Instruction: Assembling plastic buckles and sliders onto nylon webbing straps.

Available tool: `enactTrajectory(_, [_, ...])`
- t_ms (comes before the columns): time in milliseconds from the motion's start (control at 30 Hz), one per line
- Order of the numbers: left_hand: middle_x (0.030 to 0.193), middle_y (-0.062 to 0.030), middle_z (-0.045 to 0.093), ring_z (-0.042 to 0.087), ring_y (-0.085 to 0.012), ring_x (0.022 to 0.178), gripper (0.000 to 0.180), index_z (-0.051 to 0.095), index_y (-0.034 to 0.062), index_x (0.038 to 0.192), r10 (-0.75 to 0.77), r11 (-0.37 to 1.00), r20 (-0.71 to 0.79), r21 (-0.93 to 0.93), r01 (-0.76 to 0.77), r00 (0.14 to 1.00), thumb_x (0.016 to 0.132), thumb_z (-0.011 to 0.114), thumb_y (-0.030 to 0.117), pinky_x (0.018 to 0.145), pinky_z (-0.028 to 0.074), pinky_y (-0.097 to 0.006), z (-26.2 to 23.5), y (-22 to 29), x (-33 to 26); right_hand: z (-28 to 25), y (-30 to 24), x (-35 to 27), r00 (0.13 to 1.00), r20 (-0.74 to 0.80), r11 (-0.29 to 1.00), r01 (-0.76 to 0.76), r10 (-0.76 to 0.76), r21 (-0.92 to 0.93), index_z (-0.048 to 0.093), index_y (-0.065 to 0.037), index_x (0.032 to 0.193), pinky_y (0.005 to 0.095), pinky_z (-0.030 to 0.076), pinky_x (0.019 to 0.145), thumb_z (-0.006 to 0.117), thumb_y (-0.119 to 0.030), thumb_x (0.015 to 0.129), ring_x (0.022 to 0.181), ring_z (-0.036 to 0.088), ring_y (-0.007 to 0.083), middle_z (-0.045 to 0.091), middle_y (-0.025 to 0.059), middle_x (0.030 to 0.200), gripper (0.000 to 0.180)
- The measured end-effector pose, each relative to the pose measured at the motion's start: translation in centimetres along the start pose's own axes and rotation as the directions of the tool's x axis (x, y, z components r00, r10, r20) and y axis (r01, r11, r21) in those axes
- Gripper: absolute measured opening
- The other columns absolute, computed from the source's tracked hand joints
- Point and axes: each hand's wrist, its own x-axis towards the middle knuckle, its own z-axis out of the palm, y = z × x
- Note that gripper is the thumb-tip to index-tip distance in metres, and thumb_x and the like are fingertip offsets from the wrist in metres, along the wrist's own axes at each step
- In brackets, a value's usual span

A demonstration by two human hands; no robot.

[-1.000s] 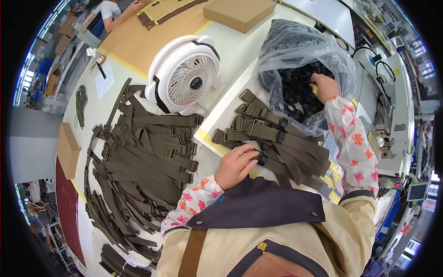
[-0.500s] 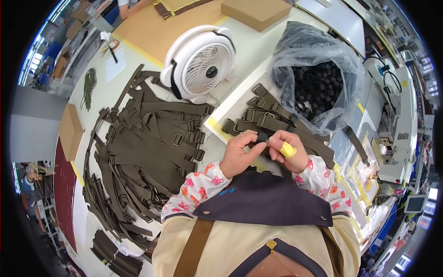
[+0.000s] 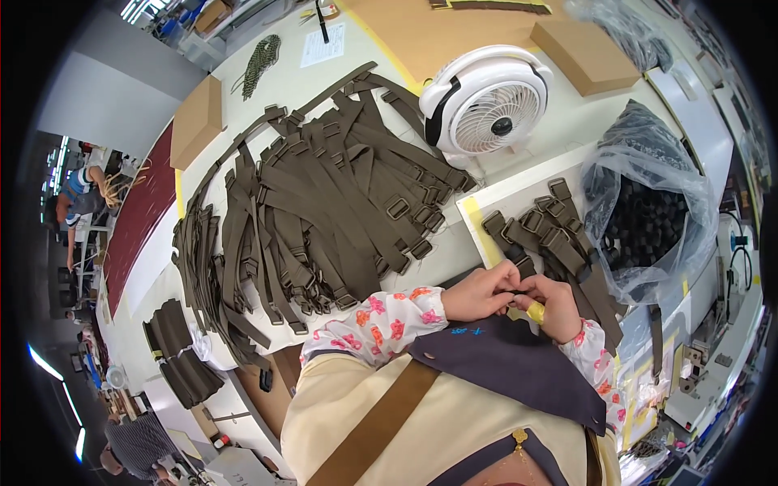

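My left hand [image 3: 480,295] and my right hand [image 3: 556,308] meet in front of my chest, fingertips pinched together. Between them is a small black piece, mostly hidden by the fingers; its exact kind cannot be made out. Yellow wrapping [image 3: 536,312] covers one finger of the right hand. Just beyond the hands, olive webbing straps with metal buckles [image 3: 555,237] lie on a white board [image 3: 490,197]. To the right of these straps, a clear plastic bag [image 3: 604,182] stands open, full of small black loops [image 3: 648,223].
A large heap of olive straps [image 3: 324,194] spreads over the table on the left. Behind the board stands a white fan [image 3: 486,101], with a cardboard box [image 3: 585,57] farther back. A sewing machine [image 3: 689,381] is at the right. Bundled straps [image 3: 180,352] lie near left.
My view has swung left, so the table things appear farther right. Both hands stay together; the black piece, clearer before, is now mostly covered by fingers.
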Motion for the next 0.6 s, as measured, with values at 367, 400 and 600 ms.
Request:
enactTrajectory(367, [0.114, -0.012, 0.048, 0.044, -0.0284, 0.109, 0.043, 0.056, 0.0093, 0.103, 0.1, -0.129, -0.353, 0.923, 0.364, 0.93, 0.06, 0.059, 0.004, 0.085, 0.04, -0.039, -16.1, -2.6, -12.0, 1.2, 3.2, -0.8, 0.986, -0.03, 0.866, -0.128, 0.162, 0.484, 0.047, 0.002, 0.077, 0.0199, 0.044, 0.053, 0.062, 0.0, 0.076, 0.06, 0.056, 0.0076, 0.052, 0.003, 0.07, 0.015])
enactTrajectory(400, [0.111, -0.0092, 0.051, 0.046, -0.026, 0.106, 0.04, 0.058, 0.0097, 0.101, 0.054, -0.105, -0.317, 0.941, 0.321, 0.947, 0.061, 0.06, 0.004, 0.081, 0.043, -0.036, -16.7, -2.5, -12.1, 1.4, 3.6, -0.7, 0.993, -0.034, 0.873, -0.087, 0.117, 0.481, 0.047, 0.001, 0.076, 0.0199, 0.044, 0.053, 0.062, 0.001, 0.076, 0.06, 0.055, 0.0075, 0.052, 0.0044, 0.073, 0.015])
enactTrajectory(600, [0.086, -0.0078, 0.056, 0.054, -0.0238, 0.087, 0.027, 0.06, 0.0058, 0.09, -0.097, 0.163, -0.236, 0.955, 0.249, 0.967, 0.063, 0.063, 0.004, 0.074, 0.046, -0.036, -19.1, -0.4, -12.3, 1.6, 5.1, -0.8, 0.99, -0.138, 0.957, 0.056, -0.017, 0.284, 0.046, 0.0, 0.07, 0.0214, 0.043, 0.053, 0.063, 0.0, 0.075, 0.062, 0.053, 0.0081, 0.055, 0.0111, 0.094, 0.018])
